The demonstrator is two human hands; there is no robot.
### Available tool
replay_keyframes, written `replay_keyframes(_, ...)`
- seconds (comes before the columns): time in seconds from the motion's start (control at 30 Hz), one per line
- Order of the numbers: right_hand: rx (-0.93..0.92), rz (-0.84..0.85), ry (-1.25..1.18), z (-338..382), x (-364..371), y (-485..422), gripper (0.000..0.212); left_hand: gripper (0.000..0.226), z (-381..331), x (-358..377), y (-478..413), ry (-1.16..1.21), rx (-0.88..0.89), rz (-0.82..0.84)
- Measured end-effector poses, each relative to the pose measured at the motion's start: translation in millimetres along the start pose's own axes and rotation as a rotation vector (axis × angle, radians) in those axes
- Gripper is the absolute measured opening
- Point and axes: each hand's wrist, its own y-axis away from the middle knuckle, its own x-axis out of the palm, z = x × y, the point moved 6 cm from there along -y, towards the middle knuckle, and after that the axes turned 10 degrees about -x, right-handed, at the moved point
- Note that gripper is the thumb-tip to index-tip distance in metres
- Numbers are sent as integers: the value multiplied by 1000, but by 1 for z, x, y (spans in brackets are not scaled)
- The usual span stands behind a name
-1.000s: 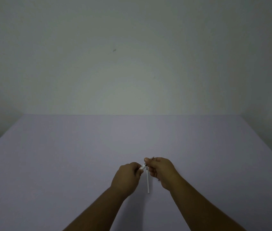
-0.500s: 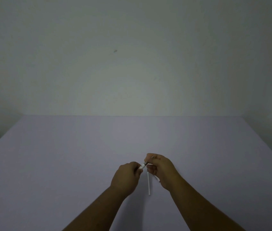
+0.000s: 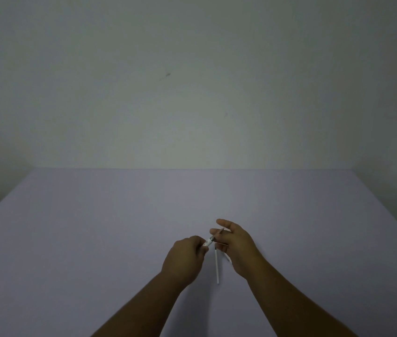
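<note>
Fingers of the left hand (image 3: pixel 184 259) are clamping a white pen piece (image 3: pixel 208 243). Its thin refill (image 3: pixel 217 234) is touching the right hand (image 3: pixel 238 246), whose grip I cannot tell.

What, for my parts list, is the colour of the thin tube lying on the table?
The tube is white; the head view shows it best.
</note>
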Motion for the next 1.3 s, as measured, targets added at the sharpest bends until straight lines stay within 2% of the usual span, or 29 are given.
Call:
replay_keyframes(0.17,43,10,47,-4,1,5,35,22,1,-1,2,-1,6,0)
replay_keyframes(0.3,-91,-56,60,7,-6,3,30,20,-1,2,4,61,-3,55)
replay_keyframes(0.53,-177,-16,68,18,-8,-2,33,24,-3,8,4,220,-32,167)
replay_keyframes(0.63,-195,-80,58,21,-13,-8,34,20,-1,12,3,247,-53,204)
replay_keyframes(0.8,-219,-335,-110,28,-43,-24,29,18,17,23,-1,305,-142,242)
replay_keyframes(0.87,-148,-339,81,16,-55,-28,25,19,25,30,-2,356,-193,249)
replay_keyframes(0.97,-19,-208,526,-16,-66,-28,23,19,33,43,-5,402,-251,266)
replay_keyframes(1.07,5,-106,864,-41,-73,-29,25,18,37,57,-6,419,-282,282)
replay_keyframes(1.3,-19,-88,976,-60,-82,-32,22,17,43,75,-7,414,-308,301)
